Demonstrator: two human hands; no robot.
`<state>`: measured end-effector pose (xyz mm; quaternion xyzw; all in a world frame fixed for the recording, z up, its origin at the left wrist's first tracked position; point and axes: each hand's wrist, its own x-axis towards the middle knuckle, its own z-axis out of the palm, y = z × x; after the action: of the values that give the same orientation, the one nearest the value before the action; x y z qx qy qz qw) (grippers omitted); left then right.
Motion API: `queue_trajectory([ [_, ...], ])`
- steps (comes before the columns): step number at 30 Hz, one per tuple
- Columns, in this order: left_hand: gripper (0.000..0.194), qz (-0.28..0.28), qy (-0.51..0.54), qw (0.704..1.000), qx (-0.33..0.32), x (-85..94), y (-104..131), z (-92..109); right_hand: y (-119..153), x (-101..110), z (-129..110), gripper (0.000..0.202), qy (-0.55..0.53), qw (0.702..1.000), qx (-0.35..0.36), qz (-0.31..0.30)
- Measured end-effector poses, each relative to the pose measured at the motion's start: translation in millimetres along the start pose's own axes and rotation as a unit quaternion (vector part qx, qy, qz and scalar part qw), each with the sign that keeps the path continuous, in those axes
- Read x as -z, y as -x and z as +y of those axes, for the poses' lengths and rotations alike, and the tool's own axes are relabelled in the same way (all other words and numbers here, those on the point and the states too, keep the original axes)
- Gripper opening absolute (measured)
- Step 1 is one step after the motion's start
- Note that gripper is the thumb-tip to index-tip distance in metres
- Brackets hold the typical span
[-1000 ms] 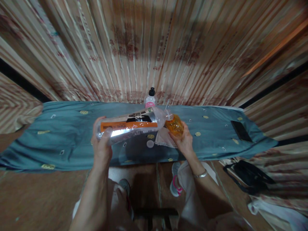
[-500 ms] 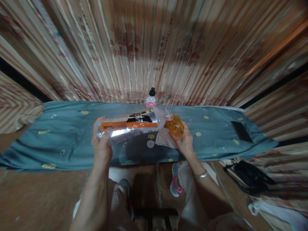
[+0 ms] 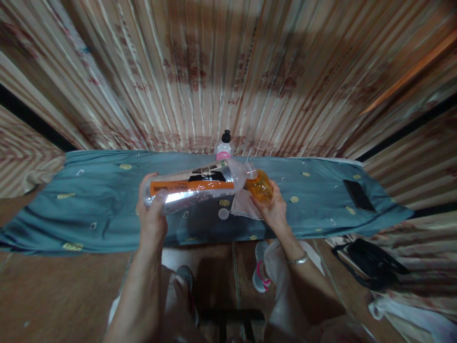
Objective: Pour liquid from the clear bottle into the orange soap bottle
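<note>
My left hand point(image 3: 153, 202) is closed round the base end of a large clear plastic bottle point(image 3: 193, 185) with an orange, black and silver label. The bottle lies almost level in the air, its neck pointing right. In my right hand point(image 3: 273, 205) is a small bottle of amber liquid point(image 3: 260, 186), its mouth close against the big bottle's mouth; whether they touch I cannot tell. Below them a pale cloth point(image 3: 244, 205) and a round whitish cap point(image 3: 223, 214) lie on the table. Behind stands a clear bottle with a black top point(image 3: 223, 147) and a pink label.
A teal patterned cloth covers the narrow table point(image 3: 103, 205). A dark phone point(image 3: 359, 195) lies at its right end. Pleated curtains point(image 3: 221, 71) hang behind and at both sides. A black bag point(image 3: 371, 262) is on the floor at right.
</note>
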<state>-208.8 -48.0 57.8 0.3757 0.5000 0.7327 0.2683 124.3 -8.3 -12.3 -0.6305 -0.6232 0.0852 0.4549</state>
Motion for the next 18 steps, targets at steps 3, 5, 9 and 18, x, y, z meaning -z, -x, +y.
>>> queue_trajectory([
  [3, 0.067, 0.007, 0.004, 1.000, 0.003, -0.9, 0.2, 0.9, -0.3, 0.7, -0.4, 0.086, 0.003, 1.000, -0.003, -0.003],
  [5, 0.067, 0.009, 0.016, 1.000, 0.008, -1.7, 0.4, 1.7, -0.6, 0.9, -0.9, 0.086, 0.005, 1.000, -0.004, -0.002],
  [9, 0.068, 0.016, 0.019, 1.000, 0.006, -1.6, -0.1, 0.7, -0.6, 0.9, -2.4, 0.086, 0.004, 1.000, -0.003, -0.002],
  [18, 0.060, 0.005, 0.032, 0.999, -0.019, -0.7, 1.2, -2.4, -0.2, 3.9, -4.8, 0.086, -0.001, 1.000, -0.011, -0.005],
])
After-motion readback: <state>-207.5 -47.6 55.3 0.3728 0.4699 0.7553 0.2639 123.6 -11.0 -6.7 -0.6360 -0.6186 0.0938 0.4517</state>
